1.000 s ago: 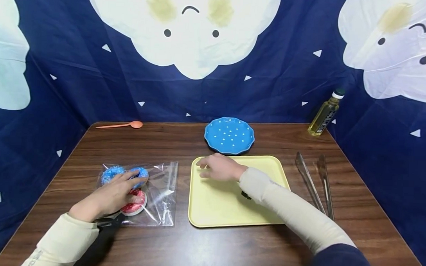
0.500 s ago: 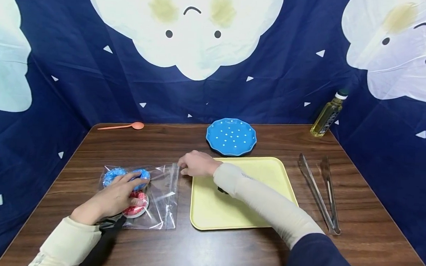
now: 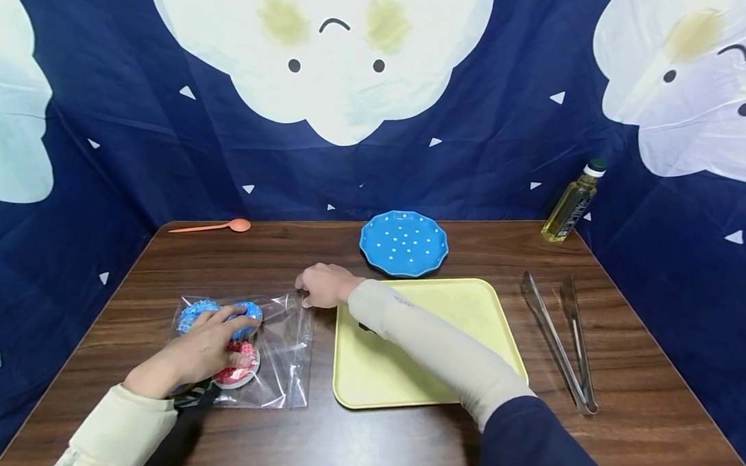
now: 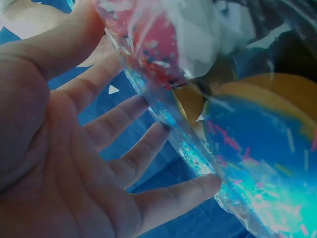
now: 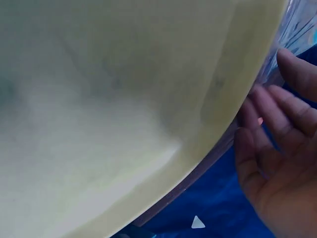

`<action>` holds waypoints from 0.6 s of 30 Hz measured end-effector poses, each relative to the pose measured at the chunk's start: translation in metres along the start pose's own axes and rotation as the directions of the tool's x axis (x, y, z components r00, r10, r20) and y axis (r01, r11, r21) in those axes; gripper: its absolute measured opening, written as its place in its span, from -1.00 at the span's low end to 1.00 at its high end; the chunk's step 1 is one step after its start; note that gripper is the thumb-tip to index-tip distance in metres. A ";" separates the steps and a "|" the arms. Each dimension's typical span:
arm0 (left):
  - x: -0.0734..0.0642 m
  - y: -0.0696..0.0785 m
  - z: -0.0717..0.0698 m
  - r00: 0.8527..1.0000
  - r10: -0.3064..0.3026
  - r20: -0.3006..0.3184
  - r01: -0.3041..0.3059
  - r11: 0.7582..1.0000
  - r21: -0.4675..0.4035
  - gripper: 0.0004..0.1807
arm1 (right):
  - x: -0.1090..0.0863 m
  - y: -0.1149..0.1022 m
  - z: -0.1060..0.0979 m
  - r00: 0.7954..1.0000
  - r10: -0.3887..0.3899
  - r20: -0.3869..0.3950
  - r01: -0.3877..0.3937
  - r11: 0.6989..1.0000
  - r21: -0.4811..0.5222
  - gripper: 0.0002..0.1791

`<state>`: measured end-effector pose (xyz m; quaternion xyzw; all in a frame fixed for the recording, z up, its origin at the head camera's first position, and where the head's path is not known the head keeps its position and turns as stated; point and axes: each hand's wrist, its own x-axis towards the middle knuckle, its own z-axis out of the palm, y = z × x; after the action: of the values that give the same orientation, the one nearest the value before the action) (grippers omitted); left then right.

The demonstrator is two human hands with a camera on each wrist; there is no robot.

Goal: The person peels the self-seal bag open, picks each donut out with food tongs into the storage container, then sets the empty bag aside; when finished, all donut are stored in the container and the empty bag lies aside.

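Observation:
A clear zip bag point(image 3: 282, 357) lies flat at the left of the table. Inside it are a red-frosted toy donut point(image 3: 242, 374) and two blue-frosted ones, one blue donut point(image 3: 196, 313) at the far left corner. My left hand point(image 3: 204, 347) rests over the donuts with fingers spread, and in the left wrist view its fingertips point(image 4: 210, 183) touch the plastic. The right hand point(image 3: 324, 285) is at the bag's far right corner beside the zip edge, thumb and fingers apart in the right wrist view. Its forearm crosses over a yellow tray point(image 3: 404, 392).
Behind the tray stands a blue dotted plate point(image 3: 403, 244). Metal tongs point(image 3: 557, 342) lie to the right, and an oil bottle point(image 3: 569, 209) stands at the back right corner. An orange spoon point(image 3: 237, 225) lies along the back left edge.
My right hand has moved left from above the tray to the bag's far right corner. The left hand has stayed on the donuts.

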<state>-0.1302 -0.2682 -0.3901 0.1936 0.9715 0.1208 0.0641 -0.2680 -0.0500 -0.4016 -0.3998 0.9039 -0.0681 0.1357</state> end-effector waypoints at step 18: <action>0.004 -0.005 -0.003 0.999 -0.019 0.033 0.021 0.998 -0.051 -0.41 | 0.010 0.001 0.002 0.991 -0.120 -0.049 0.107 0.969 -0.221 -0.77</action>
<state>-0.1358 -0.2714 -0.3887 0.1840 0.9688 0.1418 0.0862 -0.2748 -0.0570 -0.4062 -0.4610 0.8854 0.0113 0.0586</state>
